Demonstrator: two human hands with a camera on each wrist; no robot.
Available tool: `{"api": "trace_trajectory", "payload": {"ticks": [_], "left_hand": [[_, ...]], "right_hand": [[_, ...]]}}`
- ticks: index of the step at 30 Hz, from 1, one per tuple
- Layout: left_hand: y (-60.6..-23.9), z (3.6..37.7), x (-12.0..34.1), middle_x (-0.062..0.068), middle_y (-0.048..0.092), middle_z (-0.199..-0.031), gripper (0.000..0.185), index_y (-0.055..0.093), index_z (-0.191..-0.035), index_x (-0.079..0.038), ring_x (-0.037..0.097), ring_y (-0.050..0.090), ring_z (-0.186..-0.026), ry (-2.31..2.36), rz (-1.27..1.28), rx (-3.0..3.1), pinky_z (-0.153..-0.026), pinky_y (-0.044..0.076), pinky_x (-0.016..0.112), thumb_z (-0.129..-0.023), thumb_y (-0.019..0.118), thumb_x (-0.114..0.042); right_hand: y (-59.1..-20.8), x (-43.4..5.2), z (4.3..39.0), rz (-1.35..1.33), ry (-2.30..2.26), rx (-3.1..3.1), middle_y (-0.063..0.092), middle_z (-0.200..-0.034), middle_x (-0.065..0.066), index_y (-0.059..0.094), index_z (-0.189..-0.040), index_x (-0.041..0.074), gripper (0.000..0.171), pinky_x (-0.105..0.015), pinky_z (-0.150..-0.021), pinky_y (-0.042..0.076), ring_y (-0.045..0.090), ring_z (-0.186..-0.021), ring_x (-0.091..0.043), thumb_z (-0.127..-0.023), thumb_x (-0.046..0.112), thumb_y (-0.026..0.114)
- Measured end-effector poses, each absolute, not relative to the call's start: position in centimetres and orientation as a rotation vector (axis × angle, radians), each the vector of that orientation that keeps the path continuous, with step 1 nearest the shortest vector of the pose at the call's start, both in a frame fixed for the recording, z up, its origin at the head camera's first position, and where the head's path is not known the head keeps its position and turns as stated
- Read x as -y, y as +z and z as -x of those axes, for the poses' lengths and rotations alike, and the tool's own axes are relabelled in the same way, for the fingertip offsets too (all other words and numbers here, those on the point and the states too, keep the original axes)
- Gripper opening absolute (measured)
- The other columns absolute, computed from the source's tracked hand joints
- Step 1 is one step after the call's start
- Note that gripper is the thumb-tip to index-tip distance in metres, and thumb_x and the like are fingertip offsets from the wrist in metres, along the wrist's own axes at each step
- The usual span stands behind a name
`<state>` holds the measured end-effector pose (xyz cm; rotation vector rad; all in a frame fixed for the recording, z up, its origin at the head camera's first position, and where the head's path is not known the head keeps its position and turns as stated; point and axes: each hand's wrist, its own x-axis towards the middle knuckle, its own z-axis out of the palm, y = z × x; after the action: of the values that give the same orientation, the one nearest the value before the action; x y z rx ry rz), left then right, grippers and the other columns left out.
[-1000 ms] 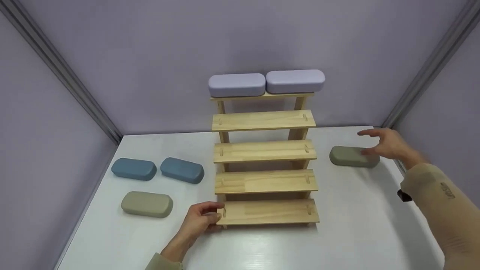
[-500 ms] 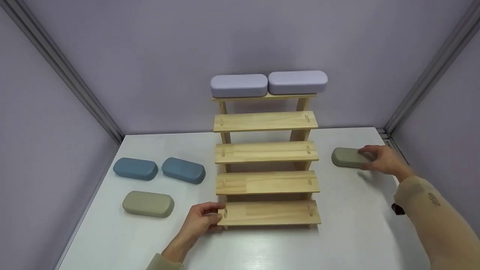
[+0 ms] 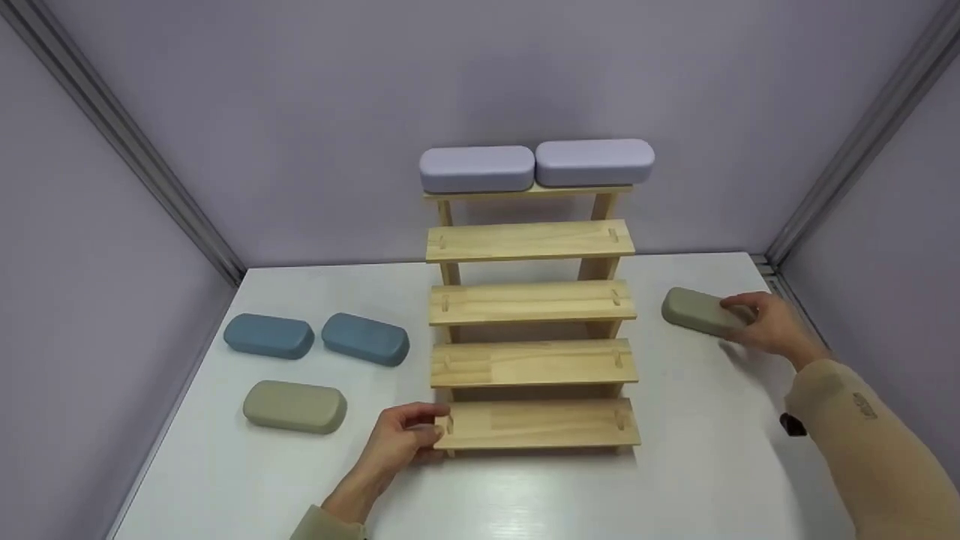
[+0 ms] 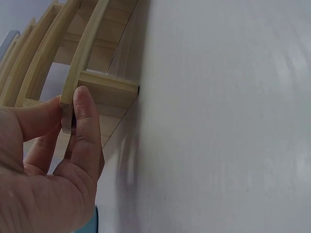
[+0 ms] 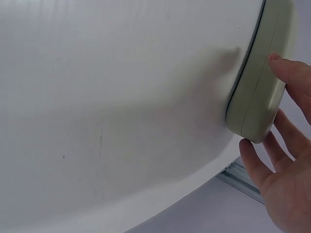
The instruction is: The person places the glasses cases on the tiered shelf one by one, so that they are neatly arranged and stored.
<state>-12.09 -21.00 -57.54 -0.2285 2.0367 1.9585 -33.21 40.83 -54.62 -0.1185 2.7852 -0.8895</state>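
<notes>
With thumb and fingers, my left hand [image 3: 397, 442] pinches the left end of the lowest step of a wooden tiered shelf [image 3: 536, 424]; the left wrist view shows the board's edge [image 4: 73, 82] between them. On the right of the table, my right hand [image 3: 772, 326] holds the right end of a green glasses case [image 3: 694, 311]. In the right wrist view the thumb lies on the side of that case [image 5: 257, 77] and the fingers reach round its end. Two lavender cases [image 3: 477, 169] [image 3: 595, 162] stand side by side on the top step.
Left of the shelf, two blue cases [image 3: 268, 336] [image 3: 365, 339] and another green case [image 3: 294, 406] lie on the white table [image 3: 510, 502]. A pale wall [image 3: 345, 112] rises behind, with panels and metal posts [image 3: 862, 135] at both sides.
My right hand came down onto the green case and took hold of its right end. The case has turned slightly, its left end swinging back. My left hand stays on the lowest step.
</notes>
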Motion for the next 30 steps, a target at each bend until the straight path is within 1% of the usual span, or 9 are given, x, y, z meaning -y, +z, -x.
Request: {"api": "trace_trajectory", "payload": {"ticks": [3, 5, 8, 11, 14, 17, 22, 30], "left_hand": [[-57.6, 12.1, 21.0, 0.007, 0.073, -0.117, 0.042, 0.072, -0.140, 0.008, 0.014, 0.068, -0.096, 1.955, 0.229, -2.036, -0.078, 0.069, 0.030, -0.098, 0.072, 0.002], [-57.7, 12.2, 20.9, 0.006, 0.072, -0.117, 0.042, 0.072, -0.140, 0.008, 0.013, 0.067, -0.096, 1.952, 0.232, -2.033, -0.078, 0.069, 0.031, -0.099, 0.073, 0.002], [-57.7, 12.2, 20.9, 0.007, 0.073, -0.117, 0.042, 0.072, -0.140, 0.008, 0.013, 0.068, -0.095, 1.947, 0.239, -2.028, -0.078, 0.069, 0.031, -0.099, 0.073, 0.001], [-57.7, 12.2, 21.0, 0.008, 0.074, -0.118, 0.042, 0.072, -0.140, 0.007, 0.013, 0.068, -0.095, 1.938, 0.243, -2.039, -0.077, 0.069, 0.031, -0.099, 0.073, 0.001], [-57.6, 12.2, 21.0, 0.009, 0.074, -0.119, 0.042, 0.072, -0.140, 0.007, 0.014, 0.069, -0.095, 1.936, 0.244, -2.044, -0.077, 0.069, 0.030, -0.099, 0.073, 0.001], [-57.6, 12.1, 21.0, 0.008, 0.074, -0.118, 0.042, 0.073, -0.140, 0.006, 0.014, 0.068, -0.096, 1.940, 0.246, -2.041, -0.077, 0.069, 0.030, -0.099, 0.073, 0.001], [-57.3, 12.0, 21.0, 0.009, 0.071, -0.119, 0.042, 0.073, -0.140, 0.004, 0.015, 0.068, -0.097, 1.926, 0.252, -2.055, -0.077, 0.069, 0.029, -0.098, 0.073, -0.001], [-57.3, 12.0, 21.0, 0.005, 0.070, -0.114, 0.042, 0.074, -0.139, 0.004, 0.015, 0.067, -0.096, 1.927, 0.256, -2.048, -0.076, 0.069, 0.029, -0.098, 0.074, -0.002]], "right_hand": [[-54.8, -41.1, 32.8, 0.094, -0.915, -2.796, 0.047, -0.161, -0.040, 0.061, -0.154, -0.003, 0.072, -0.080, -0.116, 0.046, 0.046, -0.144, -0.062, -0.092, 0.020, 0.089], [-55.0, -41.3, 32.4, 0.074, -0.933, -2.793, 0.047, -0.160, -0.039, 0.060, -0.155, -0.002, 0.074, -0.077, -0.114, 0.049, 0.047, -0.142, -0.059, -0.092, 0.021, 0.091], [-55.2, -41.4, 31.9, 0.072, -0.933, -2.810, 0.049, -0.159, -0.038, 0.060, -0.157, -0.001, 0.074, -0.079, -0.115, 0.048, 0.048, -0.143, -0.060, -0.093, 0.022, 0.090], [-55.5, -41.4, 31.4, 0.114, -0.930, -2.855, 0.052, -0.161, -0.040, 0.061, -0.156, -0.002, 0.071, -0.082, -0.119, 0.044, 0.049, -0.146, -0.064, -0.095, 0.020, 0.089], [-55.9, -41.2, 31.0, 0.167, -0.932, -2.914, 0.056, -0.159, -0.040, 0.063, -0.154, -0.004, 0.066, -0.081, -0.119, 0.045, 0.052, -0.146, -0.065, -0.095, 0.016, 0.087], [-56.2, -41.0, 30.9, 0.170, -0.938, -2.948, 0.057, -0.159, -0.040, 0.064, -0.153, -0.004, 0.065, -0.080, -0.119, 0.045, 0.052, -0.146, -0.065, -0.094, 0.013, 0.088], [-56.3, -40.5, 30.8, 0.139, -0.918, -2.983, 0.058, -0.159, -0.038, 0.065, -0.153, -0.001, 0.066, -0.079, -0.116, 0.049, 0.055, -0.144, -0.064, -0.094, 0.014, 0.089], [-56.4, -40.5, 30.6, 0.083, -0.862, -3.005, 0.060, -0.155, -0.039, 0.067, -0.152, 0.002, 0.065, -0.074, -0.107, 0.056, 0.063, -0.134, -0.059, -0.094, 0.021, 0.090]]}}
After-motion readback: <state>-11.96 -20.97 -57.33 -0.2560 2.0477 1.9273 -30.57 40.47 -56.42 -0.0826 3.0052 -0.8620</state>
